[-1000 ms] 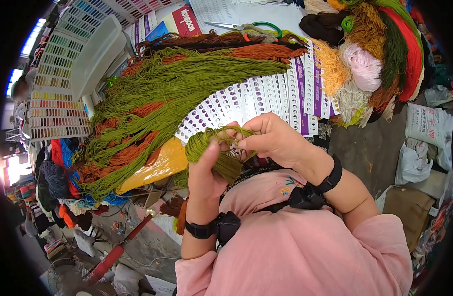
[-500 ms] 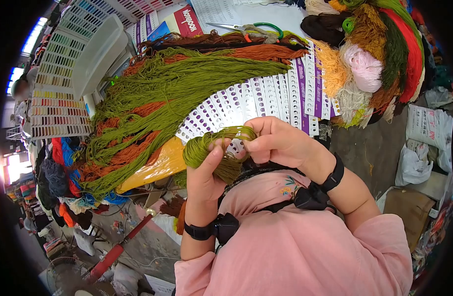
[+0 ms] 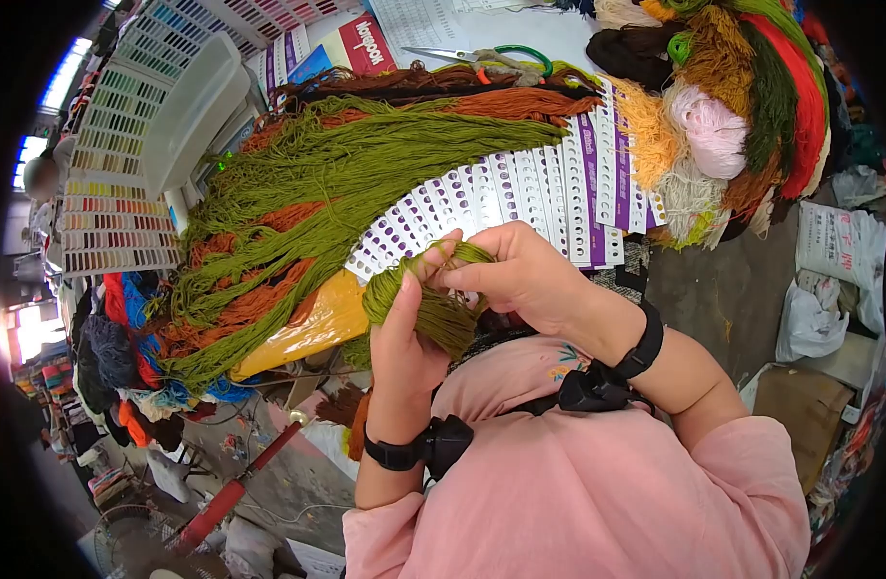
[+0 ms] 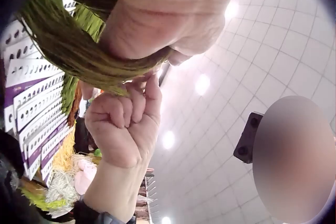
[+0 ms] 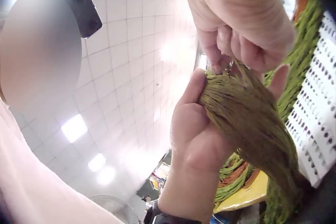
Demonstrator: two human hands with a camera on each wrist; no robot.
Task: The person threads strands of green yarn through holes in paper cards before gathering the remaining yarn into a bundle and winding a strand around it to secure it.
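A bundle of olive-green thread (image 3: 445,318) is held in front of the chest. My left hand (image 3: 406,343) grips it, thumb up along the near side, and the strands hang down past the palm in the right wrist view. At the top of the bundle, the fingers of my right hand (image 3: 525,273) pinch some strands close to the left fingertips. The left wrist view shows the right hand (image 4: 121,127) with its fingers curled at the thread (image 4: 79,50). More long olive-green thread (image 3: 366,159) lies spread on the table, over rust-orange strands (image 3: 520,99).
White-and-purple punched cards (image 3: 481,198) fan out under the thread. Scissors (image 3: 443,50) with a green handle lie behind, near a red notebook (image 3: 366,43). Skeins of many colours (image 3: 713,121) pile up at the right. A yellow plastic packet (image 3: 313,323) lies at the table's front edge.
The right hand moved slightly away to the right with strands between its fingers, then came back in against the left fingertips. The left hand keeps its grip on the bundle.
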